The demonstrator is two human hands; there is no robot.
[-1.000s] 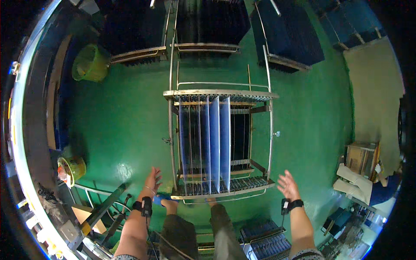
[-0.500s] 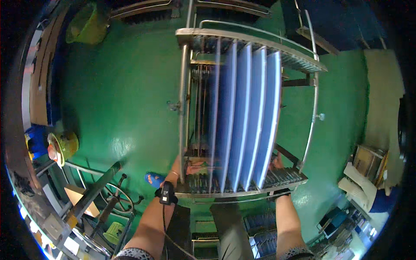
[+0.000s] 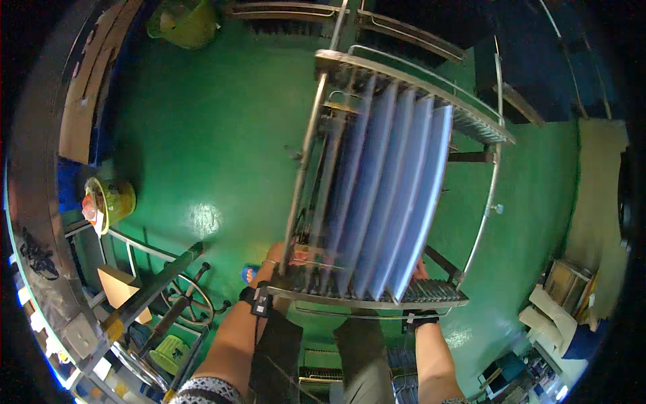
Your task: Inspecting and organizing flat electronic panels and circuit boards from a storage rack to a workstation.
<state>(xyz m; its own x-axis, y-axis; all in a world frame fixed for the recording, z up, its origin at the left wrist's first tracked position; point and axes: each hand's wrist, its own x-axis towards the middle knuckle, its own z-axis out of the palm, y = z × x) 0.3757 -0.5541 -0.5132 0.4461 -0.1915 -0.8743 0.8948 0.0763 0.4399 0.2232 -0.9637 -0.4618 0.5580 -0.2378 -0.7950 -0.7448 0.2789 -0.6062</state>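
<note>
In the lower middle of the frame, the hands are set well apart at the near end of a metal rack (image 3: 304, 172): the left hand (image 3: 301, 254) beside the lower-left post, the right hand (image 3: 421, 271) just beside the lower ends of the panels. Whether either is closed on a bar cannot be told. The rack is seen right of centre, slanted in the frame, with a row of thin bluish panels (image 3: 397, 195) stood on edge between its front slotted bar (image 3: 437, 293) and rear slotted bar (image 3: 479, 126).

The rack is judged stiff and, when loaded, fairly heavy; it would best be gripped by the front frame or side posts, with the load shared evenly. The panels are judged light, smooth and easily scratched or chipped, so they should be held by their edges only.

The right hand is mostly covered by the panels and front bar, and the left fingers are hard to make out. The panels are smeared by blur, so their number and seating in the slots cannot be settled. Beneath them, the lower frame is lost in darkness. At the upper edge, other racks (image 3: 412, 34) are cut off and sunk in shadow.
</note>
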